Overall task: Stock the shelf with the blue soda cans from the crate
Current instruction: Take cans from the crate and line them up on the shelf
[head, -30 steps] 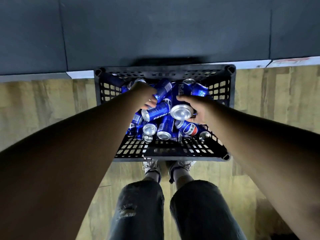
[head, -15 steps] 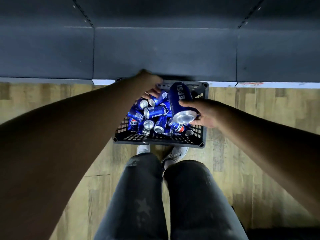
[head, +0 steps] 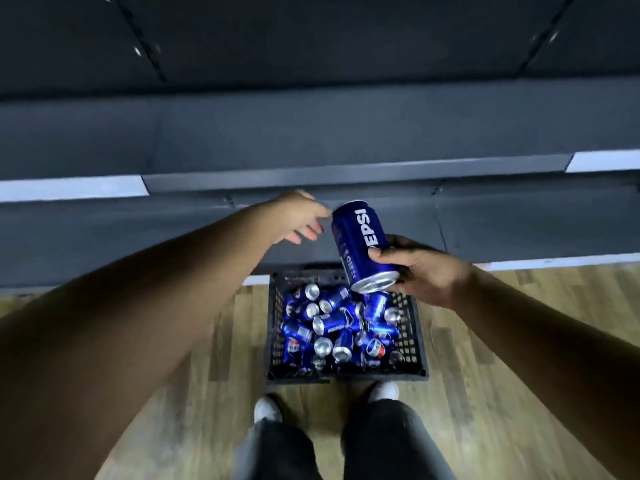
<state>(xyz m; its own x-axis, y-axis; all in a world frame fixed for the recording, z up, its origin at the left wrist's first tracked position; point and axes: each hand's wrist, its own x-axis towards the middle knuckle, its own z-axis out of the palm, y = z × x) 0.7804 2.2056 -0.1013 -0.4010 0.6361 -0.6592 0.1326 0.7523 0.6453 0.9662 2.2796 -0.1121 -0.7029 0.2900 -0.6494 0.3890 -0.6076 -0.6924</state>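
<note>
My right hand grips a tilted can at center frame by its lower end, so it may slip into the crate.

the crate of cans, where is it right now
In the head view the crate sits on the wood floor at lower centre, just ahead of the person's shoes, against the shelf base.

crate before shelf | cans in crate (heaped) | shoes behind crate
</note>
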